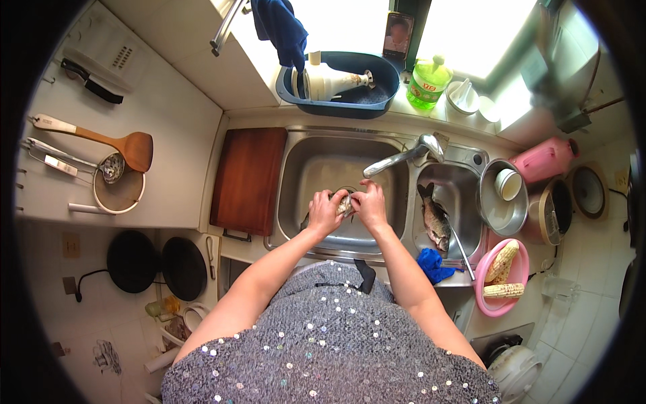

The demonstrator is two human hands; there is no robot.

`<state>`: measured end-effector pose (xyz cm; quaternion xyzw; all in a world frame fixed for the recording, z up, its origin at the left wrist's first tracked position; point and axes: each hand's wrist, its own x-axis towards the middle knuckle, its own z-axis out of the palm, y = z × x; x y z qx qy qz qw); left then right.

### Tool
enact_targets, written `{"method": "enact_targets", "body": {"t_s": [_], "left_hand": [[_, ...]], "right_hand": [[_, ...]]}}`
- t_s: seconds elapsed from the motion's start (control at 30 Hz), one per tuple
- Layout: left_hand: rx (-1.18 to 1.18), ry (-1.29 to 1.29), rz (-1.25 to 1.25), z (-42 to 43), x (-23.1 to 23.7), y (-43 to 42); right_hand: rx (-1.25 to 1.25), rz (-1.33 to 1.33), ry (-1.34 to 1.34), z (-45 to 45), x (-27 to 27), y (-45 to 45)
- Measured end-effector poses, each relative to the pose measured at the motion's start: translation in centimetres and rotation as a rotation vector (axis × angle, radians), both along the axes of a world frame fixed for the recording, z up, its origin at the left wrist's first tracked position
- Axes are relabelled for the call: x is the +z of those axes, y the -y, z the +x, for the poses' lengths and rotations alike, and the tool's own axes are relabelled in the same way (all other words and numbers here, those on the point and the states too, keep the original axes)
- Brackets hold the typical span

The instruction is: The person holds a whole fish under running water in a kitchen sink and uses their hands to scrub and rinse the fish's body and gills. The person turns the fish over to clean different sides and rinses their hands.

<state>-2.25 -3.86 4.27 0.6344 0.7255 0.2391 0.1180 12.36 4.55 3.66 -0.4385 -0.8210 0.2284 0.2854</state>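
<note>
Over the large steel sink basin (pixel 318 146), my left hand (pixel 324 211) is closed around a fish (pixel 345 206), mostly hidden by my fingers. A pale part of it shows between my hands, and a dark end sticks out past the left one. My right hand (pixel 371 208) pinches the fish's near end with thumb and fingers, just below the faucet spout (pixel 386 165). In the small basin to the right lies a whole dark-scaled fish (pixel 435 219), tail away from me. Beside it, a long metal-handled tool (pixel 462 252) leans over the basin's front rim.
A wooden cutting board (pixel 249 179) flanks the sink on the left. A blue cloth or glove (pixel 433 265) lies at the front edge. To the right are a metal bowl (pixel 492 207) and a pink basin (pixel 525 288) with corn cobs. Behind stand a dark tub (pixel 348 110) and a green detergent bottle (pixel 429 83).
</note>
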Motion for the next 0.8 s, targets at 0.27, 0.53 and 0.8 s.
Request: {"method": "enact_targets", "body": {"t_s": [0.27, 0.53, 0.8], "left_hand": [[-0.052, 0.022, -0.008, -0.6, 0.1, 0.3], [-0.050, 0.020, 0.051, -0.8, 1.1, -0.2], [0.031, 0.083, 0.040, -0.5, 0.6, -0.6]], "right_hand": [[0.348, -0.018, -0.005, 0.9, -0.5, -1.4], [0.234, -0.138, -0.083, 0.6, 0.1, -0.8], [0.021, -0.077, -0.273, 0.5, -0.7, 0.0]]}}
